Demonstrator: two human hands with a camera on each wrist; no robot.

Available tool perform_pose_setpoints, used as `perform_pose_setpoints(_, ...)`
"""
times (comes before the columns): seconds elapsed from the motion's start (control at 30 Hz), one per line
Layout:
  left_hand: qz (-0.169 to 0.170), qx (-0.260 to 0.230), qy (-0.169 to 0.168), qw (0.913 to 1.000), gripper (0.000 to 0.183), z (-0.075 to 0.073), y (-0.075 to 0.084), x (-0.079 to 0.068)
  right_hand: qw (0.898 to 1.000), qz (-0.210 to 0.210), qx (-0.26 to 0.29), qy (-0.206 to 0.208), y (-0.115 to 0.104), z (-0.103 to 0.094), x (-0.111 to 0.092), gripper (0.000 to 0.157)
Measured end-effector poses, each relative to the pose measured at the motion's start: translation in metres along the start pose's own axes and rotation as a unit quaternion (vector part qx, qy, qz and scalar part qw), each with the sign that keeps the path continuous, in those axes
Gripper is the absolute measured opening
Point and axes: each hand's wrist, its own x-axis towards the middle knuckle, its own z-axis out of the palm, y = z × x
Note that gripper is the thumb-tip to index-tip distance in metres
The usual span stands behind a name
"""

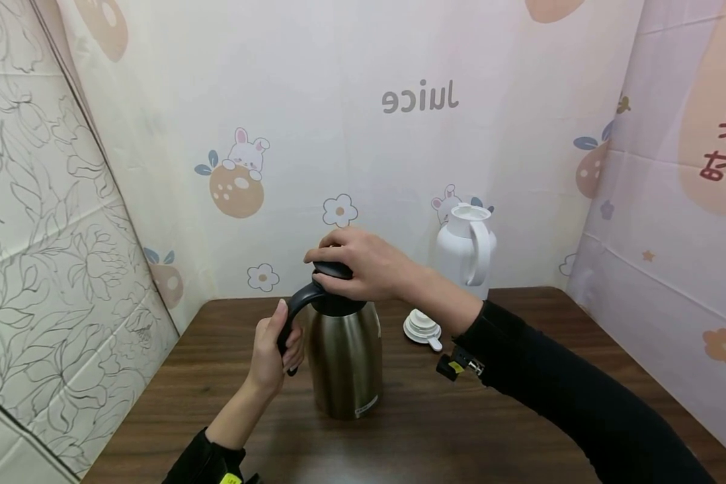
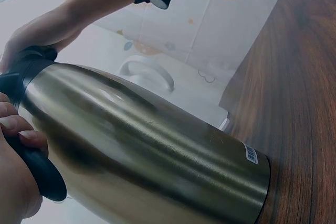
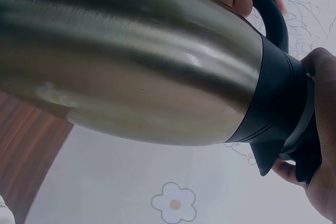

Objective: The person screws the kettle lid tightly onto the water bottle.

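Observation:
A bronze-coloured metal thermos jug (image 1: pixel 346 363) stands upright on the wooden table, with a small label near its base. My left hand (image 1: pixel 270 353) grips its black handle (image 1: pixel 302 296), fingers curled round it. Up top, my right hand (image 1: pixel 363 265) holds the black lid (image 1: pixel 334 270), with the thumb on the near side and fingers over the far side. The right wrist view shows the jug's black collar (image 3: pixel 278 93) and spout, with the lid seated at or very close to it; whether there is a gap is hard to tell.
Behind the right forearm stands a white jug (image 1: pixel 456 252) with an uncovered mouth. A white stopper (image 1: pixel 422 328) lies on the table (image 1: pixel 230 376) in front of it. Printed cloth (image 1: pixel 351 154) hangs along the table's back and sides.

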Motion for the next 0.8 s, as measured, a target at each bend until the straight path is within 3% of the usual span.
perform_pose_setpoints(0.8,-0.007,0.001,-0.004,1.0000,0.065,-0.0078,0.0009,0.0056,1.000,-0.012,-0.007,-0.027,0.0009,0.0065,0.0082,0.028)
